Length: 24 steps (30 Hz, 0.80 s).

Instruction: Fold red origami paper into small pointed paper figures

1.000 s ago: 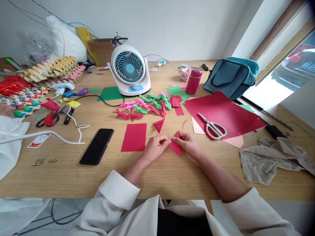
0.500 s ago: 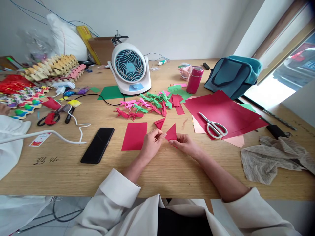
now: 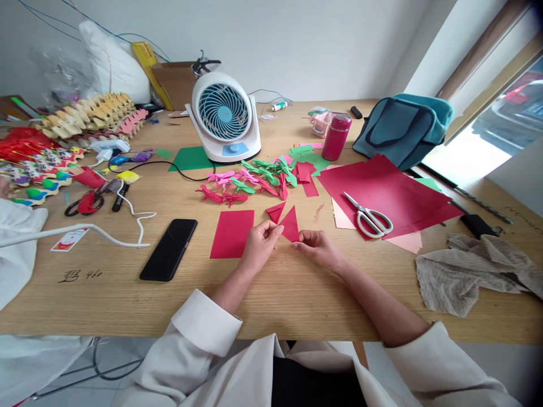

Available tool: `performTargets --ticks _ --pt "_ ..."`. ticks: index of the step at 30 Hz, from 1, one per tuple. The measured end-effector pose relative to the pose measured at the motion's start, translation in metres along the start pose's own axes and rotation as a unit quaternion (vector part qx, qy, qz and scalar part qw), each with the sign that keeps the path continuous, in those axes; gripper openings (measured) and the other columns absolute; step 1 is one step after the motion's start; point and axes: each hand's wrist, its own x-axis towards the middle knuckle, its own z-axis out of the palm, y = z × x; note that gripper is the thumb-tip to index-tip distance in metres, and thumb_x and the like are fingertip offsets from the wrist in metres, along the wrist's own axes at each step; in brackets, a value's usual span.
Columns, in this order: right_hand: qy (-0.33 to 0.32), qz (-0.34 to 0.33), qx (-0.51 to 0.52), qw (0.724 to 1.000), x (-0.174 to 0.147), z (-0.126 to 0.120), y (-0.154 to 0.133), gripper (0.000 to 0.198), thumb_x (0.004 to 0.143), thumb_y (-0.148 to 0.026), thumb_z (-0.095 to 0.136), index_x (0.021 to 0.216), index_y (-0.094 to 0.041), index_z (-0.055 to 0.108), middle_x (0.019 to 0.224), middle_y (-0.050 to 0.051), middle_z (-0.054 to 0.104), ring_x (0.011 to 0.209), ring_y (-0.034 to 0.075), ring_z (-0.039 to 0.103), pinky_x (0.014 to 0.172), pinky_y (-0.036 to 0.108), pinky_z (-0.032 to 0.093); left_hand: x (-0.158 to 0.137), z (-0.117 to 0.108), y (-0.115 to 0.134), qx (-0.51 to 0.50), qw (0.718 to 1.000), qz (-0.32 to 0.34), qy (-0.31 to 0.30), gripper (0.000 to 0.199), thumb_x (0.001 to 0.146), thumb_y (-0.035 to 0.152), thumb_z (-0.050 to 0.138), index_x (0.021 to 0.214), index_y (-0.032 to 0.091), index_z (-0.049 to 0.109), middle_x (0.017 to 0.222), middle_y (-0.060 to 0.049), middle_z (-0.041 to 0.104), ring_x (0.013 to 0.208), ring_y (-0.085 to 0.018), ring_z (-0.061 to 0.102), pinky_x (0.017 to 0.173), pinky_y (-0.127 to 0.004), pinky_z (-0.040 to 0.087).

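Between both hands is a red folded paper triangle [image 3: 291, 225], its point facing away from me. My left hand [image 3: 262, 244] pinches its left corner between thumb and fingers. At the lower right corner, my right hand [image 3: 319, 247] grips it with thumb and forefinger. Just beyond lies a smaller red folded paper piece [image 3: 276, 212]. A red paper rectangle [image 3: 231, 234] is flat on the table, left of my left hand. Farther back sits a pile of folded paper shapes [image 3: 258, 180] in pink, green and red.
White-handled scissors [image 3: 373, 221] rest on large red sheets [image 3: 407, 203] at the right. A black phone [image 3: 168, 250] lies left. Behind stand a fan [image 3: 223, 113], a red flask [image 3: 336, 137] and a blue bag [image 3: 399, 130]. Another person's white sleeve [image 3: 17, 249] shows at the left edge.
The paper triangle has shifted slightly left and turned, and my left hand now has its thumb over the left corner. The other things on the table have stayed put.
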Motion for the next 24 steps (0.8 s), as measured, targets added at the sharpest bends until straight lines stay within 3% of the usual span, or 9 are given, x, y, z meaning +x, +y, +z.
performTargets --ticks 4,10,18,24 --pt "0.005 -0.007 -0.032 0.999 0.000 0.000 -0.001 0.039 0.080 -0.052 0.067 0.069 -0.015 0.061 0.058 -0.003 0.049 0.054 0.009 0.035 0.050 0.024 0.024 0.000 0.001 0.003 -0.054 0.998 -0.028 0.020 0.031 0.077 0.045 0.067 0.071 0.016 0.057 0.060 0.005 0.047 0.051 -0.007 0.043 0.045 -0.017 0.041" --pt "0.017 -0.010 -0.043 0.999 0.001 0.000 0.006 0.040 0.081 -0.053 0.065 0.069 -0.016 0.061 0.056 -0.004 0.047 0.053 0.009 0.034 0.051 0.025 0.023 -0.002 0.006 0.001 -0.094 0.992 -0.084 -0.024 0.037 0.070 0.048 0.075 0.070 0.014 0.058 0.064 0.003 0.054 0.048 -0.004 0.043 0.043 -0.017 0.038" --pt "-0.004 0.006 -0.042 0.999 0.000 -0.001 0.000 0.040 0.080 -0.053 0.067 0.072 -0.014 0.064 0.058 -0.004 0.050 0.054 0.009 0.035 0.051 0.025 0.024 0.003 0.000 0.001 -0.131 0.985 -0.106 0.034 0.043 0.065 0.051 0.078 0.068 0.015 0.055 0.057 0.006 0.048 0.047 -0.003 0.040 0.044 -0.015 0.036" --pt "0.000 0.006 -0.019 1.000 0.000 -0.001 -0.005 0.039 0.079 -0.053 0.067 0.078 -0.014 0.065 0.064 -0.002 0.053 0.059 0.010 0.041 0.055 0.024 0.030 0.003 -0.001 0.001 -0.140 0.983 -0.114 0.032 0.045 0.063 0.052 0.079 0.069 0.014 0.056 0.059 0.006 0.049 0.047 -0.003 0.041 0.044 -0.015 0.036"
